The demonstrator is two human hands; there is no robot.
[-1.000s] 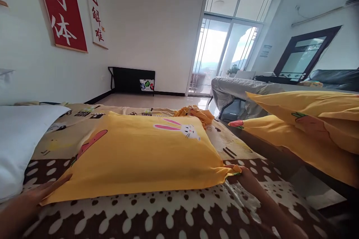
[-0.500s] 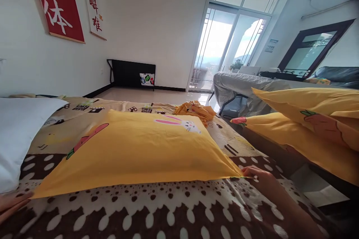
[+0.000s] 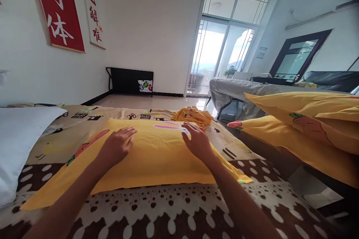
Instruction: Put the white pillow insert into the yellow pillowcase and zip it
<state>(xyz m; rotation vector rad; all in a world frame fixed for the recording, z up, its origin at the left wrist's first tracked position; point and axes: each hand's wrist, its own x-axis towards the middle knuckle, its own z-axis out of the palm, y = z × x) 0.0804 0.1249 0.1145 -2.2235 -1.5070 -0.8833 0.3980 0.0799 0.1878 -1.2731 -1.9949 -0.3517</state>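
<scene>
A yellow pillow (image 3: 157,160) with a printed rabbit and a carrot lies flat in front of me on a brown and beige patterned blanket (image 3: 157,216). My left hand (image 3: 119,143) is over the pillow's left part, near the carrot print, fingers stretched out. Over its right part, partly covering the rabbit's face, is my right hand (image 3: 196,138), its fingers extended and thumb apart. Neither hand grips anything. Whether the palms press on the cloth is hard to see.
A white pillow (image 3: 28,142) lies at the left. Crumpled yellow cloth (image 3: 192,115) sits beyond the yellow pillow. Stacked yellow pillows (image 3: 303,119) stand at the right. Behind them is a table under a plastic cover (image 3: 232,87). A black folded panel (image 3: 126,80) leans against the wall.
Both hands have let go of the pillow's near corners and moved inward and forward onto its top. The view has tilted up slightly.
</scene>
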